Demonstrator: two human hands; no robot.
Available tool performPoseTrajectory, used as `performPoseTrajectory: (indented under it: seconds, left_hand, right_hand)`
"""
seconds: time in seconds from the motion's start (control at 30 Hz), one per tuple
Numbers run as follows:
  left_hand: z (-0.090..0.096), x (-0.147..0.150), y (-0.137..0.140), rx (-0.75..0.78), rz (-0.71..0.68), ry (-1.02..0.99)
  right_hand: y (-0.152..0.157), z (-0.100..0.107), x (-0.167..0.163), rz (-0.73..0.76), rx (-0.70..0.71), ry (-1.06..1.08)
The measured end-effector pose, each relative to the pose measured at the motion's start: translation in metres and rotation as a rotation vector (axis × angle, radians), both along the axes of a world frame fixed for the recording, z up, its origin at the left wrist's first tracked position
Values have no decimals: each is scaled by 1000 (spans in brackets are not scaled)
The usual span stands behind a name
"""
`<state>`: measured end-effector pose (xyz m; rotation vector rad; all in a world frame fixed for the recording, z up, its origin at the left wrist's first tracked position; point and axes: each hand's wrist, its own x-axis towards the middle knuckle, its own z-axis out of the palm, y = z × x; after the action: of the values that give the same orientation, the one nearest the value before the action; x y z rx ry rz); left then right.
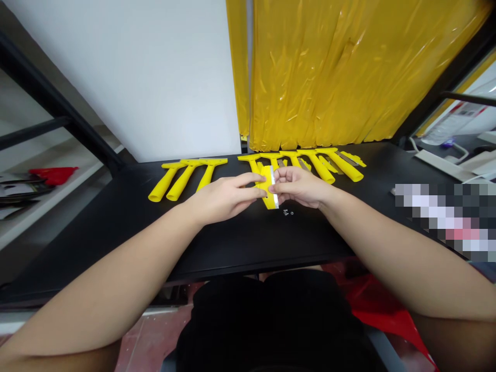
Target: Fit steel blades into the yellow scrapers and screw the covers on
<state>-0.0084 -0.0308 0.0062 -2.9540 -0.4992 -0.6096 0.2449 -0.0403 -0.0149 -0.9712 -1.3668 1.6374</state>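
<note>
Between my hands, above the black table, is a yellow scraper head (268,199) with a silvery blade strip (275,192) along its right edge. My left hand (234,195) grips the yellow part from the left, fingers across its face. The fingers of my right hand (296,186) are pinched on the blade strip's side. Behind the hands lie several yellow scraper handles (318,168) with T-shaped ends, their round hollow ends toward me. Another group of yellow handles (179,181) lies to the left, one partly hidden by my left hand.
Loose yellow pieces and thin metal blades (343,157) lie among the right-hand handles. Small white scraps (285,212) are on the black table (232,243). A white panel (155,77) and yellow plastic sheeting (329,77) stand behind; black frame posts (65,98) flank the table.
</note>
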Motion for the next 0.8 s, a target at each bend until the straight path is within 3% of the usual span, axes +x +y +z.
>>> performPoseTrajectory:
  seconds: [0.8]
  left_hand:
    - [3,-1,-2,149,-17,37]
  right_hand:
    - [2,-6,5,81,153,-22]
